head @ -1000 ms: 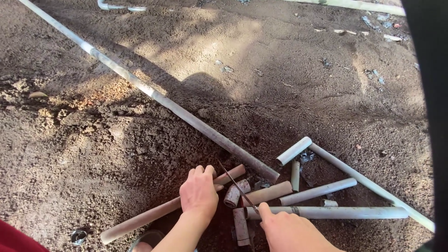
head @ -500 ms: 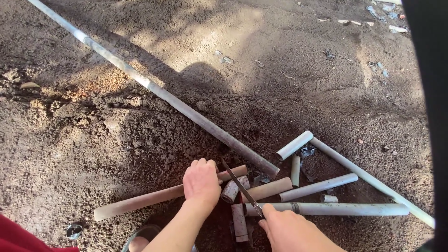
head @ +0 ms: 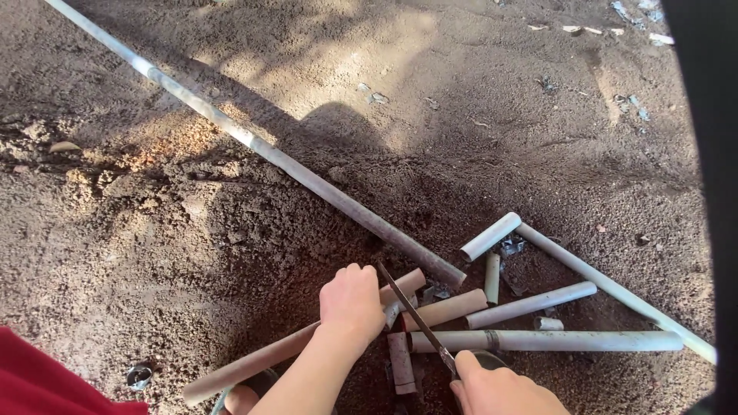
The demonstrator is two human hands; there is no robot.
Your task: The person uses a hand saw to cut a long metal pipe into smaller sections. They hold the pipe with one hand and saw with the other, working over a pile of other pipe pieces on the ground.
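My left hand (head: 352,301) presses down on a long pale pipe (head: 269,355) that lies slanting on the dirt, its far end poking out past my fingers. My right hand (head: 503,390) grips a thin saw blade (head: 411,315) at its near end. The blade runs up and to the left across the pipe, right beside my left hand. Several short cut pipe pieces (head: 446,309) lie just past the blade.
A long grey pipe (head: 254,146) crosses the dirt from top left to the centre. More pale pipes (head: 607,284) and a pipe (head: 546,340) lie at right. A red cloth (head: 38,376) shows at bottom left, a dark edge (head: 711,192) at right.
The saw blade has come into view across the pipe, held by my right hand. My left hand has stayed on the pipe. The view has shifted slightly.
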